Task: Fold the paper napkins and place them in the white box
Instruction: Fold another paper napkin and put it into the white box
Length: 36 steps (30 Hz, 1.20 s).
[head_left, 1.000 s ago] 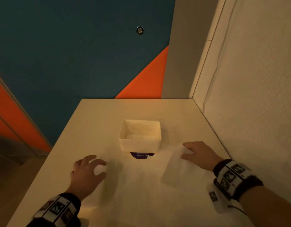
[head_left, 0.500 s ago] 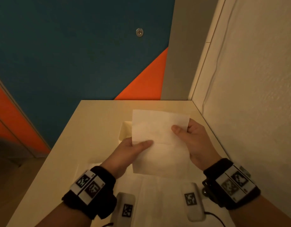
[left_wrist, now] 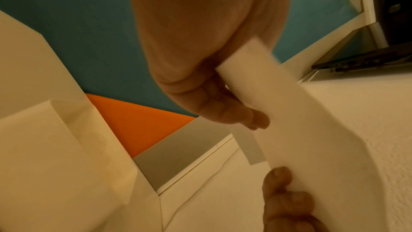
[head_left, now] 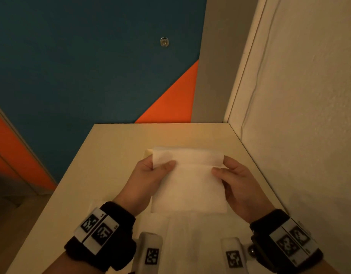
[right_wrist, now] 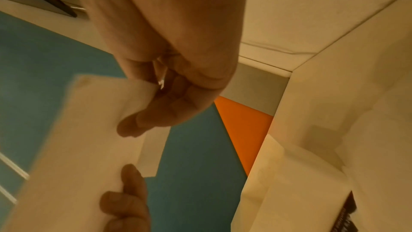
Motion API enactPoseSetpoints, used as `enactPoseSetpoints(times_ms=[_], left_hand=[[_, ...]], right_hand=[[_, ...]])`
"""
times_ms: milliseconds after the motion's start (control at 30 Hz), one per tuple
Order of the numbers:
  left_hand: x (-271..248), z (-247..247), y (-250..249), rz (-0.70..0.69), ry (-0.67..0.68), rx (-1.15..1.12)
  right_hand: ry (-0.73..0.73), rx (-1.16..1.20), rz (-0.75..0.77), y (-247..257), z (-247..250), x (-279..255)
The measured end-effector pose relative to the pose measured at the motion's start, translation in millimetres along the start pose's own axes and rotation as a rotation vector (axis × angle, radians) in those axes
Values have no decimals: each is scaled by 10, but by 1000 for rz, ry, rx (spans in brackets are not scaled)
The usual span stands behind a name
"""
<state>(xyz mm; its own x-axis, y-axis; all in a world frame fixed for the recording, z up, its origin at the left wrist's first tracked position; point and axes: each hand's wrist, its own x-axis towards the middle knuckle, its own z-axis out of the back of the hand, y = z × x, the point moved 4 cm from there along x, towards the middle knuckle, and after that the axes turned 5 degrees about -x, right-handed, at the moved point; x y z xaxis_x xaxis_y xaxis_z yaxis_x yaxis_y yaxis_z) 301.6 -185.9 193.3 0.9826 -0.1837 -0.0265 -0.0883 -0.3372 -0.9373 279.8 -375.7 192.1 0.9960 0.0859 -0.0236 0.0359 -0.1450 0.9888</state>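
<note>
**Napkin held up between both hands, top edge turned over**

Here, in the head view, a white paper napkin sits at the centre of the frame, lifted off the table and held by its two upper corners. The left hand pinches the upper left corner, thumb on the near face and the other fingers curled behind the sheet. The right hand pinches the upper right corner in the same way, its thumb lying across the near face. A narrow strip along the top of the napkin is folded over toward the camera, its lower edge running as a faint line from thumb to thumb.

The white box is almost wholly hidden behind the napkin; only a corner of its rim peeks out just left of the napkin's upper edge. What lies inside it cannot be told. In the lower centre of the frame, more napkins lie flat on the table, below the held sheet.

The left wrist view shows the left hand's fingers curled against the sheet from behind, with the right hand's fingertips at the bottom of the frame. The right wrist view is blurred but shows the same pinch.

Both wrists carry black bands with printed markers. A blue and orange wall fills the upper left of the frame.
</note>
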Motion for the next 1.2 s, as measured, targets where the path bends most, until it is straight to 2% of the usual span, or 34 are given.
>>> enactPoseSetpoints(times_ms=[167,467,633,767,833,1100,1133,1200], left_hand=[[10,70,-78,-4,36,-38],[-75,114,-271,-60,127,94],[-99,66,-268,-198,69,227],[-100,69,-204,-173,72,234],[-105,74,-179,-113,147,239],[-127,-45,-167,22,427,497],[-132,-62,-144,14,444,513],[-123,-44,-91,11,388,481]], right_hand=[[-15,82,21,64,31,-23],[-40,-9,39,158,104,-25],[45,168,12,192,73,-56],[-22,-99,89,180,67,-30],[-11,-239,114,208,48,-19],[289,-544,107,373,-183,69],[307,-574,115,377,-218,89],[307,-572,125,372,-265,125]])
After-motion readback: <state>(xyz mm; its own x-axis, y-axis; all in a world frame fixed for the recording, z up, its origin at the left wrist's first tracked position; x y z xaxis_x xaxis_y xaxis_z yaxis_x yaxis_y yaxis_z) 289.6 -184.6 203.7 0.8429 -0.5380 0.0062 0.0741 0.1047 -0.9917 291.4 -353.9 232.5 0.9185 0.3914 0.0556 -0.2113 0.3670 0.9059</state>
